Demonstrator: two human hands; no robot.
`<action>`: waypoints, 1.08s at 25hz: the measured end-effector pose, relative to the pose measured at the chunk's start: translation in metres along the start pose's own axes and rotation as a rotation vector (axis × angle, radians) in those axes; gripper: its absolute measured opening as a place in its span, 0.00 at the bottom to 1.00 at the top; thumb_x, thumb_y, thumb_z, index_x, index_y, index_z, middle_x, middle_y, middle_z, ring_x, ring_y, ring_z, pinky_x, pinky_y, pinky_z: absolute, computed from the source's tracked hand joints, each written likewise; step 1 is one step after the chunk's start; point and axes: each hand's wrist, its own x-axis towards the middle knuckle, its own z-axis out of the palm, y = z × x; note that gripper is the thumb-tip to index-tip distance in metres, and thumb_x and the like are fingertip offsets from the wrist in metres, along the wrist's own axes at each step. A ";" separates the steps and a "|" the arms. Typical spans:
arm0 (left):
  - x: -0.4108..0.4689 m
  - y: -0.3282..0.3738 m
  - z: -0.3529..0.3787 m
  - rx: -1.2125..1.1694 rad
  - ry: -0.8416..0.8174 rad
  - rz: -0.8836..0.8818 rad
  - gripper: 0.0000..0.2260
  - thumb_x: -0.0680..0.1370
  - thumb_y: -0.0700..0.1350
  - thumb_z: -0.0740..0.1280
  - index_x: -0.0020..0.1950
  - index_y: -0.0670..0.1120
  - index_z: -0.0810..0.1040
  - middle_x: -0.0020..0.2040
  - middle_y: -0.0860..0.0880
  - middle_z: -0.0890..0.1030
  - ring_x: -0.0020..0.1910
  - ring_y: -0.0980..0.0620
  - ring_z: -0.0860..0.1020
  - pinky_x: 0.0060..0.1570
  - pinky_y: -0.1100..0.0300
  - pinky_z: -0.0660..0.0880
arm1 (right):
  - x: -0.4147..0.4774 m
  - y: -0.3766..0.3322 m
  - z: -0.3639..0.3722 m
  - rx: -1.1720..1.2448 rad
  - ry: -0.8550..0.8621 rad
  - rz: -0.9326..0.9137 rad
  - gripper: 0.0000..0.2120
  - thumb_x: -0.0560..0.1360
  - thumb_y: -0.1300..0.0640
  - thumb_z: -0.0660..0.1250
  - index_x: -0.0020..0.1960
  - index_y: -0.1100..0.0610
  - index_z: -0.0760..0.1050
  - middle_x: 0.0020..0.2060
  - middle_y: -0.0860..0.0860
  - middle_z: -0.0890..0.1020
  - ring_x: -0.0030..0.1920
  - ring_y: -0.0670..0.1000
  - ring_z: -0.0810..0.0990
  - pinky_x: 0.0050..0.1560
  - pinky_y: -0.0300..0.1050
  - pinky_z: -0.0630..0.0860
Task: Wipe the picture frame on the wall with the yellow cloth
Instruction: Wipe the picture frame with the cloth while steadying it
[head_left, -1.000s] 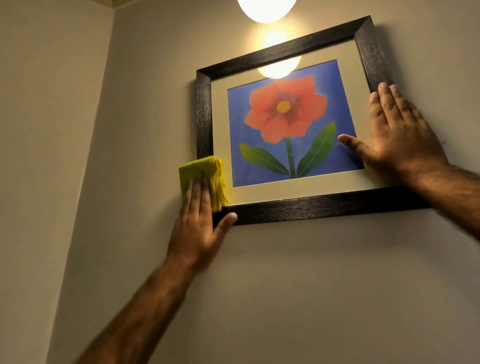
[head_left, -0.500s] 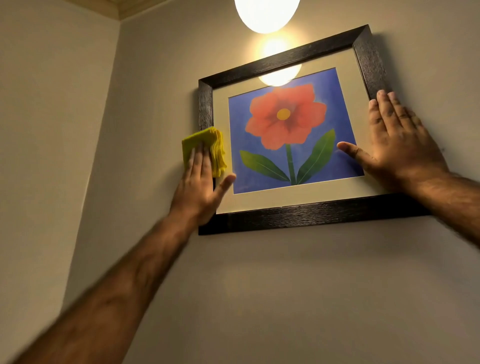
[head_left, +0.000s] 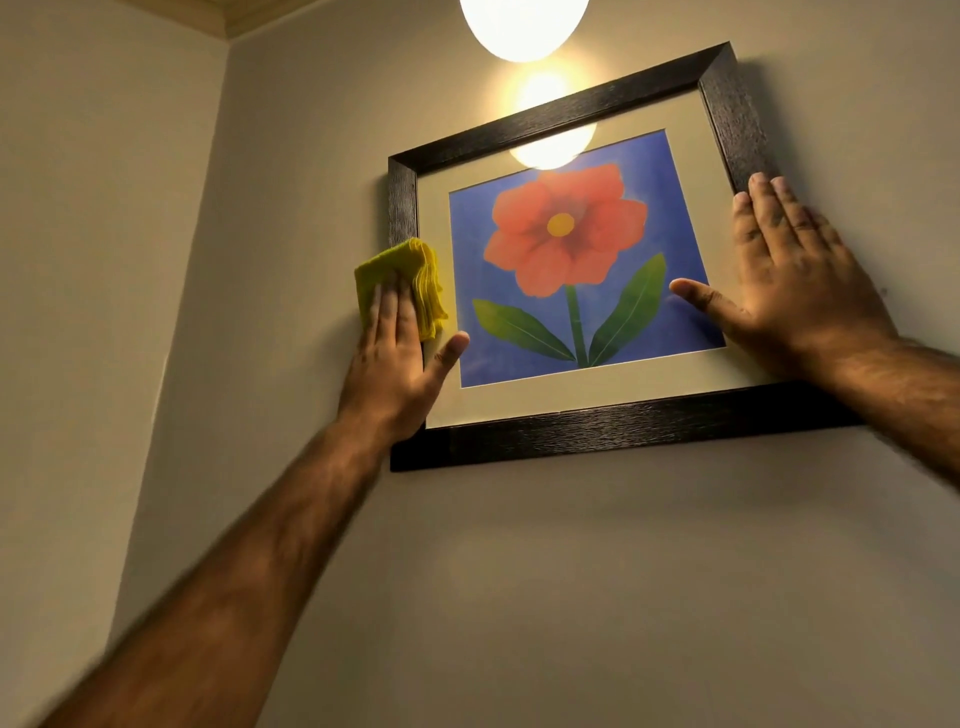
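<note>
Yellow cloth (head_left: 400, 278) under left hand (head_left: 392, 364)

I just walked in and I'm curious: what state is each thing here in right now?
Frame: hanging on the wall, tilted, glass reflecting the lamp.
Cloth: folded, pressed flat on the frame's left side.
Left hand: flat on the cloth, fingers straight.
Right hand: open, flat against the frame's right side.
Lamp: lit.

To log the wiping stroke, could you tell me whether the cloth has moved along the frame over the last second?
Yes. The cloth has gone up the frame's left side, from beside the bottom corner to about mid-height, under the left hand.
</note>
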 end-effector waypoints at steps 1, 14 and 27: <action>-0.025 -0.002 0.005 -0.009 -0.004 0.010 0.49 0.71 0.77 0.37 0.82 0.44 0.41 0.83 0.47 0.40 0.82 0.52 0.40 0.80 0.53 0.43 | 0.001 0.000 0.000 -0.001 0.000 0.000 0.52 0.73 0.24 0.43 0.81 0.63 0.48 0.82 0.59 0.50 0.82 0.57 0.50 0.81 0.55 0.50; -0.073 -0.008 -0.023 -0.124 0.252 0.022 0.19 0.81 0.55 0.63 0.63 0.43 0.82 0.61 0.42 0.84 0.59 0.42 0.82 0.59 0.53 0.77 | 0.000 0.000 0.001 0.011 -0.002 -0.006 0.52 0.73 0.24 0.45 0.81 0.64 0.50 0.81 0.60 0.52 0.82 0.59 0.52 0.80 0.57 0.52; -0.016 -0.037 -0.044 -0.434 -0.007 -0.481 0.20 0.66 0.55 0.80 0.51 0.46 0.82 0.51 0.44 0.84 0.52 0.44 0.82 0.54 0.44 0.82 | 0.000 0.001 0.000 0.024 -0.014 -0.011 0.53 0.73 0.23 0.42 0.81 0.63 0.49 0.82 0.60 0.51 0.82 0.58 0.51 0.80 0.57 0.52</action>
